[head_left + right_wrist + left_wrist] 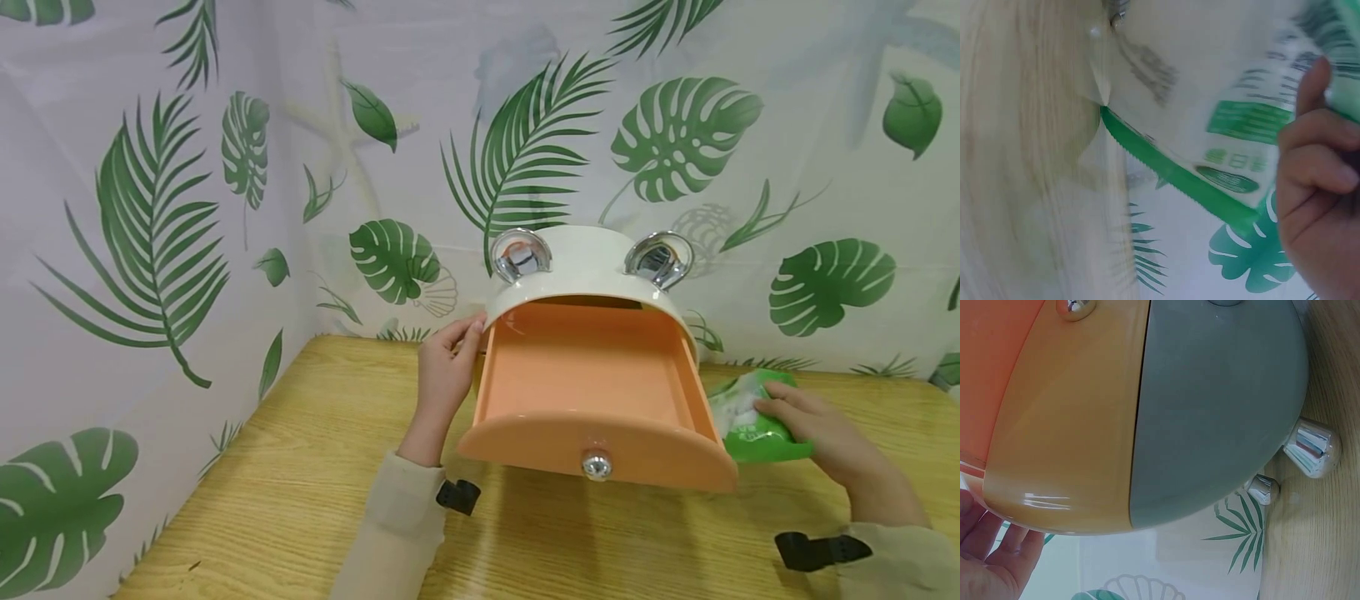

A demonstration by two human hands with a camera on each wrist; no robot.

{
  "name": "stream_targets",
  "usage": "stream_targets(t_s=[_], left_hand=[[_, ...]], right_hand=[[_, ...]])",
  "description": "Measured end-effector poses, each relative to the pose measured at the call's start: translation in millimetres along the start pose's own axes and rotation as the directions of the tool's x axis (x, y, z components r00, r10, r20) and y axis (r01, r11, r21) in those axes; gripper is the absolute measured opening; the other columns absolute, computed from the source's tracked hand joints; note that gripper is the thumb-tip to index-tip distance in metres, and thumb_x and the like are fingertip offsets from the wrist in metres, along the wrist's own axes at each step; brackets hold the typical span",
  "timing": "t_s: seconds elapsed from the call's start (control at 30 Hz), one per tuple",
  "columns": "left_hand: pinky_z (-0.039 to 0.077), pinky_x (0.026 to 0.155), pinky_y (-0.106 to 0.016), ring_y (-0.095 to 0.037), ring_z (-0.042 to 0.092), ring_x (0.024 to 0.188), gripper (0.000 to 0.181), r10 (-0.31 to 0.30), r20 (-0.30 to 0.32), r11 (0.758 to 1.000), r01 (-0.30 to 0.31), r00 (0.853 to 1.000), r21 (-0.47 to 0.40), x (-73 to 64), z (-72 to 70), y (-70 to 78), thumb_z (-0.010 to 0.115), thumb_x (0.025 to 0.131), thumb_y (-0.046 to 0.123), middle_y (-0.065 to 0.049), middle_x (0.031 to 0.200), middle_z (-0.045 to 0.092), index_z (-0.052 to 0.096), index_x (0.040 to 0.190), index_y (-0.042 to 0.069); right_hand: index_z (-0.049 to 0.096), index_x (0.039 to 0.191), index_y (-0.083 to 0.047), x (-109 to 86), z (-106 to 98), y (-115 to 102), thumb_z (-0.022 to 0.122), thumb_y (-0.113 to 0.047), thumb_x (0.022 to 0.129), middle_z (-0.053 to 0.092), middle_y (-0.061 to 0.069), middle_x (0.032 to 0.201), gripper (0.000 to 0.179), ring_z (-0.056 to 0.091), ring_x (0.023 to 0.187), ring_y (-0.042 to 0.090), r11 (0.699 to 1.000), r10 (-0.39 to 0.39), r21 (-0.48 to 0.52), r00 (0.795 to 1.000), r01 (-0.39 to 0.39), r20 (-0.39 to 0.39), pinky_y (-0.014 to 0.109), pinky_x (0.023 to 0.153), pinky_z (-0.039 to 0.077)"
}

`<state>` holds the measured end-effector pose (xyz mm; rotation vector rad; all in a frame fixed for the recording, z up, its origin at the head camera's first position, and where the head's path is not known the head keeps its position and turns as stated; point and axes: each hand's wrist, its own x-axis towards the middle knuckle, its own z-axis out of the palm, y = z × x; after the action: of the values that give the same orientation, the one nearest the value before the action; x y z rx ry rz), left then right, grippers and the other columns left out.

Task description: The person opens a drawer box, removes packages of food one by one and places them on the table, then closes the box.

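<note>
A white frog-shaped drawer cabinet with shiny round eyes stands on the table, its orange drawer pulled out and bare inside. Below that drawer, the left wrist view shows a tan drawer front and a grey one, both closed. My left hand holds the cabinet's left edge with bent fingers; thumb and fingers touch its side in the left wrist view. At the cabinet's right, my right hand grips a green-and-white plastic packet, its printed face visible in the right wrist view.
The wooden table runs up to a leaf-printed cloth behind and at the left. A silver knob sticks out from the orange drawer. Silver feet hold the cabinet off the table.
</note>
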<state>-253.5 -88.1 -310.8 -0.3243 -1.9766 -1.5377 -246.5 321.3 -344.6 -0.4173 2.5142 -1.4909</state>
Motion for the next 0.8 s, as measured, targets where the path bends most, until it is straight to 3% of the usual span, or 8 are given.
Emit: stream_targets(t_s=[0.03,0.07,0.13,0.17,0.23,0.33,0.57,0.8], left_hand=[[0.051,0.073,-0.031,-0.021,0.058,0.097,0.024,0.002,0.000,1.000,-0.002,1.000,0.001,0.1,-0.1,0.0,0.054,0.089,0.016,-0.012,0.100,0.064,0.065,0.103,0.000],[0.051,0.073,-0.031,-0.021,0.058,0.097,0.024,0.002,0.000,1.000,-0.002,1.000,0.000,0.1,-0.3,0.2,0.054,0.089,0.016,-0.012,0.100,0.064,0.065,0.103,0.000],[0.051,0.073,-0.031,-0.021,0.058,0.097,0.024,0.006,0.002,1.000,-0.006,1.000,-0.003,0.2,-0.2,-0.2,0.054,0.089,0.016,-0.012,0.100,0.064,0.065,0.103,-0.001],[0.051,0.073,-0.031,-0.021,0.058,0.097,0.024,0.009,0.003,1.000,-0.009,1.000,-0.005,0.3,-0.1,-0.2,0.054,0.089,0.016,-0.013,0.100,0.064,0.065,0.103,-0.001],[0.051,0.072,-0.031,-0.021,0.058,0.097,0.024,0.011,0.004,1.000,-0.011,1.000,-0.008,0.4,0.3,-0.2,0.054,0.089,0.016,-0.013,0.100,0.064,0.065,0.103,-0.001],[0.051,0.072,-0.031,-0.021,0.058,0.096,0.024,0.015,0.002,1.000,-0.015,1.000,-0.009,0.4,1.1,0.2,0.054,0.089,0.015,-0.013,0.099,0.064,0.065,0.102,-0.001],[0.051,0.072,-0.032,-0.022,0.058,0.095,0.024,0.033,0.004,0.999,-0.033,0.999,0.003,0.7,1.9,0.9,0.054,0.089,0.016,-0.013,0.098,0.064,0.066,0.102,-0.001],[0.051,0.071,-0.031,-0.021,0.059,0.095,0.024,0.030,0.004,1.000,-0.030,1.000,0.008,0.3,2.3,1.9,0.054,0.089,0.015,-0.013,0.098,0.064,0.066,0.102,-0.001]], right_hand=[[0.008,0.135,0.015,0.1,0.5,-1.5,0.030,-0.028,0.098,0.006,0.041,0.132,0.060,0.048,0.100,0.028,0.997,0.008,-0.074,1.000,-0.008,0.006,0.031,0.073,0.045],[0.020,0.132,0.014,-0.1,1.1,-2.6,0.031,-0.028,0.098,0.023,0.042,0.125,0.055,0.048,0.091,0.032,0.993,0.003,-0.117,1.000,-0.001,0.015,0.032,0.068,0.045],[0.040,0.107,0.011,-0.6,2.8,-4.1,0.033,-0.022,0.098,0.046,0.030,0.091,0.035,0.046,0.073,0.038,0.987,-0.059,-0.145,0.996,0.067,0.060,0.036,0.055,0.042],[0.039,0.091,0.007,-0.8,3.7,-4.1,0.034,-0.018,0.098,0.044,0.021,0.074,0.027,0.040,0.056,0.032,0.982,-0.103,-0.148,0.991,0.115,0.084,0.033,0.047,0.038],[0.027,0.075,0.000,-0.9,5.5,-3.2,0.034,-0.011,0.097,0.029,0.007,0.057,0.026,0.022,0.042,0.025,0.970,-0.180,-0.145,0.976,0.197,0.121,0.035,0.039,0.028],[0.027,0.075,-0.003,-1.0,6.7,-2.6,0.035,-0.010,0.097,0.030,0.000,0.058,0.024,0.025,0.041,0.016,0.962,-0.196,-0.162,0.969,0.219,0.149,0.032,0.039,0.028],[0.032,0.082,-0.002,-1.0,1.8,1.1,0.034,-0.018,0.097,0.035,0.005,0.072,0.023,0.037,0.060,0.011,0.958,-0.046,-0.277,0.993,0.076,0.112,0.031,0.048,0.032],[0.044,0.103,0.016,-3.5,-9.6,12.4,0.035,-0.012,0.096,0.055,0.015,0.090,0.030,0.053,0.077,0.020,0.916,0.075,-0.401,0.991,-0.024,0.111,0.038,0.060,0.047]])
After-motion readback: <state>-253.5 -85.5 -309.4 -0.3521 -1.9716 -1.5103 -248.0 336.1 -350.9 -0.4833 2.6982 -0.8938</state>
